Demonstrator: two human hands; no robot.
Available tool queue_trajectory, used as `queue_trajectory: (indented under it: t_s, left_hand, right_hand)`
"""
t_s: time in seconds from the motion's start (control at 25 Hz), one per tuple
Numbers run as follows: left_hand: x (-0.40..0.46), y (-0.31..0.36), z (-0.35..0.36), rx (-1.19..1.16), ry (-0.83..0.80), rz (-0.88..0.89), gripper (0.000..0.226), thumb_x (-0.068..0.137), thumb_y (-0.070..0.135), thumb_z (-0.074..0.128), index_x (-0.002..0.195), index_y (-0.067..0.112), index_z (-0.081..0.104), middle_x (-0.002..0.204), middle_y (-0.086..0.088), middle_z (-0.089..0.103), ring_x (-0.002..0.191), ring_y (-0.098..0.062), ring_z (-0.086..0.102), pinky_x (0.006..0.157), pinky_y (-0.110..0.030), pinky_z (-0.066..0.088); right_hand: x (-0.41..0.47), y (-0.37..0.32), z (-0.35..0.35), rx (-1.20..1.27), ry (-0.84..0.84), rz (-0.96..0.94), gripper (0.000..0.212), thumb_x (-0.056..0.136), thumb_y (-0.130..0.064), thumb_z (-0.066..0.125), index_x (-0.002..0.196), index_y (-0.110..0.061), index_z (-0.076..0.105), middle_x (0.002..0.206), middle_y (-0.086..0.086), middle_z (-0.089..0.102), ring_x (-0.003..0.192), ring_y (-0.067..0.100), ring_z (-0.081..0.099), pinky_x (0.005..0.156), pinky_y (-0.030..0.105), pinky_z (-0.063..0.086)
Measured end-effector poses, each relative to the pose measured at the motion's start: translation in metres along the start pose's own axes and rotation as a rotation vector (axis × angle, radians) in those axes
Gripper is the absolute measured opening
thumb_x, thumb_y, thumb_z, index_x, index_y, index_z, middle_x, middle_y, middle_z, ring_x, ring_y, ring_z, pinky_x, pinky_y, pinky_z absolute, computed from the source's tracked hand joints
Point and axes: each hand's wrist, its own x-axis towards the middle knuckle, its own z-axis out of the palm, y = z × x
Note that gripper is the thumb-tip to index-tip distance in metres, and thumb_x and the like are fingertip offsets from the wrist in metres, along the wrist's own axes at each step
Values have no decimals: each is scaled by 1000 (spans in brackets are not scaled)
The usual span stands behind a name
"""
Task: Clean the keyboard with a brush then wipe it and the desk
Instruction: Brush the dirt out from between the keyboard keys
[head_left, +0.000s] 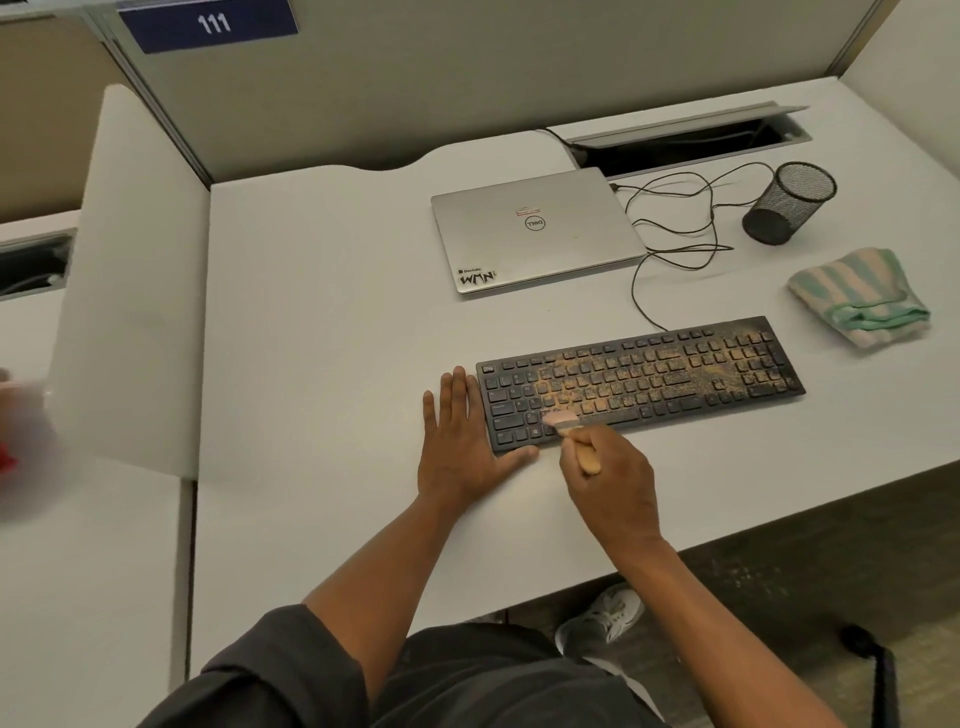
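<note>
A black keyboard (675, 374) lies on the white desk (322, 322), its keys dusted with yellowish grit across the middle and right. My right hand (613, 483) grips a small wooden-handled brush (574, 436), whose pale bristles touch the keys near the keyboard's lower left. My left hand (462, 441) lies flat on the desk, fingers straight, against the keyboard's left end, with the thumb along its front corner. A folded green-and-peach striped cloth (857, 296) sits to the right, beyond the keyboard.
A closed silver laptop (535, 234) lies behind the keyboard, with black cables (675, 228) looping to its right. A black mesh pen cup (789, 202) lies tipped at the back right. An open cable tray (685, 140) runs along the back. The desk's front edge is near my body.
</note>
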Motion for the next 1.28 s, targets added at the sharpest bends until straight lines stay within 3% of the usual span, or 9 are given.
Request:
queue_trajectory:
  t_s: [0.12, 0.2, 0.44, 0.6, 0.76, 0.88, 1.0, 1.28]
  left_hand:
    - [0, 0, -1, -6, -14, -9, 132, 75, 100, 24, 160, 6, -12, 168, -13, -19, 153, -24, -25, 125, -50, -12]
    - [-1, 1, -2, -2, -20, -9, 132, 74, 101, 21, 160, 6, -13, 168, -13, -20, 153, -24, -25, 125, -50, -12]
    - [-1, 1, -3, -3, -19, -1, 131, 75, 99, 23, 160, 5, -11, 168, -15, -19, 154, -25, -24, 125, -50, -12]
    - [-1, 0, -2, -6, -18, -3, 132, 74, 100, 21, 160, 5, -13, 167, -14, -20, 153, -25, -24, 125, -51, -12]
    - [-1, 0, -3, -14, -21, 6, 132, 75, 99, 24, 160, 5, -12, 167, -15, -20, 153, -26, -24, 125, -51, -12]
    - [0, -1, -2, -8, -17, 4, 132, 75, 99, 23, 159, 4, -12, 167, -15, -20, 153, -26, -24, 124, -51, -11]
    - [-1, -1, -1, -23, -18, 0, 134, 73, 101, 20, 159, 5, -13, 167, -14, -21, 153, -25, -25, 124, -51, -13]
    - [0, -3, 1, -27, -3, 12, 131, 75, 99, 22, 160, 4, -11, 168, -16, -18, 154, -26, -22, 124, -51, -12]
  right_hand:
    - [1, -4, -2, 11, -28, -39, 7, 91, -18, 68, 94, -15, 63, 81, -3, 64, 69, 12, 57, 61, 11, 38]
    - [-7, -6, 1, 3, -91, -115, 8, 91, -18, 69, 96, -15, 64, 83, -3, 65, 70, 12, 58, 62, 15, 44]
    - [-2, 6, -10, -7, -10, -25, 8, 91, -14, 70, 95, -13, 63, 80, -1, 64, 68, 13, 56, 61, 8, 34]
    - [-17, -8, 0, 3, -115, -158, 11, 90, -13, 72, 97, -15, 64, 82, -2, 65, 68, 10, 57, 61, 17, 44]
    - [-2, 6, -12, -19, 9, -22, 7, 91, -12, 69, 94, -13, 62, 79, -1, 62, 67, 15, 56, 59, 23, 44]
    - [1, -2, -10, 2, -96, -126, 10, 90, -16, 69, 97, -14, 65, 87, -1, 68, 74, 15, 61, 64, 27, 51]
    - [-2, -8, -9, -9, -163, -165, 7, 88, -20, 70, 89, -17, 64, 77, -4, 67, 64, 13, 59, 57, 29, 51]
    - [25, -18, -10, 14, -155, -183, 9, 89, -17, 69, 83, -17, 62, 74, -10, 63, 62, 8, 54, 55, 17, 38]
